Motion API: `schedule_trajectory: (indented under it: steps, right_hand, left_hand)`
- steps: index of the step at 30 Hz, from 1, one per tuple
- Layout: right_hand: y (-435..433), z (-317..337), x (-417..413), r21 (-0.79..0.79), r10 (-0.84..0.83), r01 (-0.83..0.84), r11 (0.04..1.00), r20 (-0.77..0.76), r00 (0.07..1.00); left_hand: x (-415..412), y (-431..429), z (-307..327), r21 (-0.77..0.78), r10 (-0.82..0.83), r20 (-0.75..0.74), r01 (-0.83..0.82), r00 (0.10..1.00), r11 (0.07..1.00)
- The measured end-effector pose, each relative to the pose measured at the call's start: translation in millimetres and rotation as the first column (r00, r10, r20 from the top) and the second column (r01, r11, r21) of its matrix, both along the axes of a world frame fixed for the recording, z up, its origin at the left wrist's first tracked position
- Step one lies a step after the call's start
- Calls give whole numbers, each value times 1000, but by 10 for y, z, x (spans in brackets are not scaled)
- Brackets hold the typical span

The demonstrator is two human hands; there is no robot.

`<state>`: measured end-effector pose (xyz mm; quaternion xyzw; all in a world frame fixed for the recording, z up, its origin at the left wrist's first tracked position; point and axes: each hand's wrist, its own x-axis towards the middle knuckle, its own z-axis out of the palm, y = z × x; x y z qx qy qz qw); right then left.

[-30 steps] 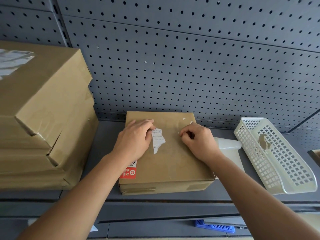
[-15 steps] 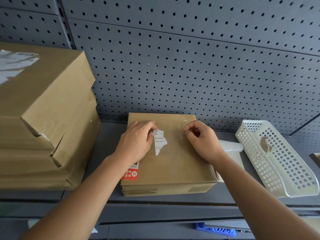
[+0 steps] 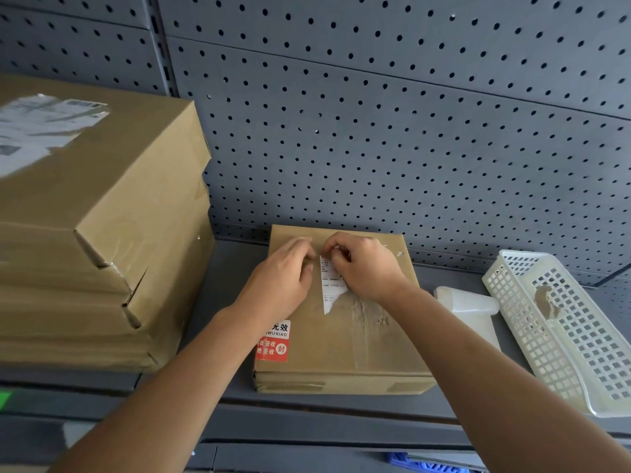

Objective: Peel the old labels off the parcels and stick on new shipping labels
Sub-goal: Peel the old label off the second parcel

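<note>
Grey shelf (image 3: 235, 291), pegboard wall (image 3: 375, 131); left hand (image 3: 280, 281) flat on parcel (image 3: 358, 346), right hand (image 3: 370, 268) pinches label (image 3: 333, 290).

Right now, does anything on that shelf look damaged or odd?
The small parcel carries only a torn strip of white label, with scuffed cardboard beside it where the rest seems ripped off. The right hand pinches the strip's top; the left hand rests on the parcel. A brown scrap lies in the white basket.
</note>
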<state>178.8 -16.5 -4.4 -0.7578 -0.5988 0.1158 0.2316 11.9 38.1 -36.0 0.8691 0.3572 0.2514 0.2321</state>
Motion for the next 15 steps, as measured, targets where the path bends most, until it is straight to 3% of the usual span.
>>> schedule_trajectory:
  steps: [15]
  right_hand:
    - [59,-36,-5,-33,0,3,999,90,996]
  left_hand:
    - [15,6,-63,55,16,34,-18,999,998]
